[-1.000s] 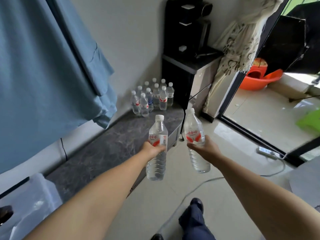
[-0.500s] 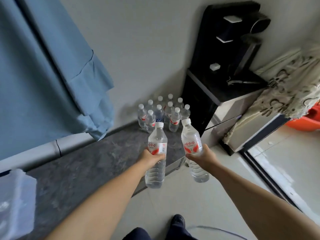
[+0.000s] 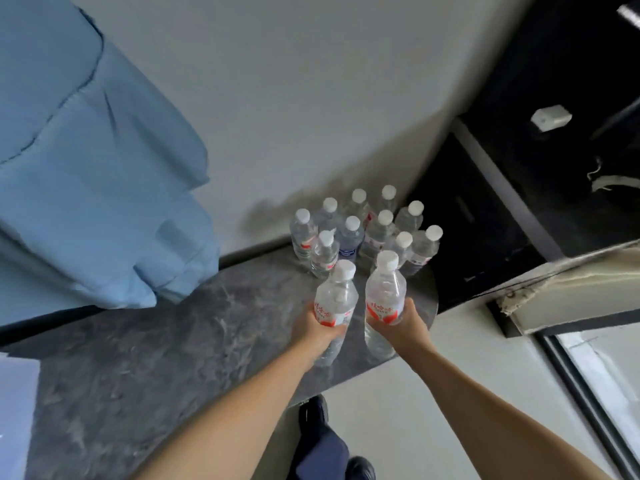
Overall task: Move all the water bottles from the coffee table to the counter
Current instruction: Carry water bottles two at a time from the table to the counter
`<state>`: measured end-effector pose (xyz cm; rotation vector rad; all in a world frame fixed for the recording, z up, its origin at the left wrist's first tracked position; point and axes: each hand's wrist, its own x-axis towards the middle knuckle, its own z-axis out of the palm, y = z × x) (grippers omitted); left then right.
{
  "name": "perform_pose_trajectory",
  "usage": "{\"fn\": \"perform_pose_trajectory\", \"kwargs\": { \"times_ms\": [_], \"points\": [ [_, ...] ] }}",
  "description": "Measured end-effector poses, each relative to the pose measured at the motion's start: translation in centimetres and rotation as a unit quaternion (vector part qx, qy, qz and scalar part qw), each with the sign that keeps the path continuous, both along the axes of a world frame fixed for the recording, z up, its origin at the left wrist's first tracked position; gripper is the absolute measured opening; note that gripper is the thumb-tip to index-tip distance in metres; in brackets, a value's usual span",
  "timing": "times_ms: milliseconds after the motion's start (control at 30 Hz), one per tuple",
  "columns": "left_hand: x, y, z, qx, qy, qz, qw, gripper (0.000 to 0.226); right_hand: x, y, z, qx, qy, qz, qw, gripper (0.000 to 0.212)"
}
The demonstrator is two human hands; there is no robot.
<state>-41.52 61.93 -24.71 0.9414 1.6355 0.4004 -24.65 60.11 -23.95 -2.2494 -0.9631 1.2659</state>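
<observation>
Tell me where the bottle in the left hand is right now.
Head view, centre: the clear plastic water bottle is upright in the left hand, above the grey marble counter, beside the right hand's bottle.

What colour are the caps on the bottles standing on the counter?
White caps on the bottles, seen clearly in the head view.

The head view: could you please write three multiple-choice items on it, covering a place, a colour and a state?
1. Where does the cluster of clear plastic water bottles stand?
A. On the floor
B. On the far end of the grey marbled counter, by the wall
C. On a chair

2. What colour are the bottle caps?
A. White
B. Blue
C. Green

3. What are the hands doing?
A. Both hang empty
B. Only one holds a bottle
C. The left hand and the right hand each grip one bottle

Key: B, the cluster stands on the counter by the wall; A, every visible cap is white; C, fingers curl round each bottle's label.
</observation>
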Motion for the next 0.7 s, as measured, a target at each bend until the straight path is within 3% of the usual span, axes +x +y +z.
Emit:
{"fn": "perform_pose_trajectory", "kwargs": {
  "times_ms": [200,500,700],
  "points": [
    [2.6,5.6,-6.7,0.047,0.012,0.013,0.999,0.056,0.1,5.4,-6.9,0.038,0.041,-0.042,0.998,0.068],
    [4.5,6.7,-14.3,0.209,0.011,0.116,0.971,0.056,-1.4,9.5,-13.1,0.083,0.044,-0.109,0.990,0.071],
    [5.2,6.6,-16.4,0.211,-0.032,0.116,0.970,0.063,-1.0,9.4,-13.8,0.059,0.030,-0.105,0.992,0.067]
  ]
}}
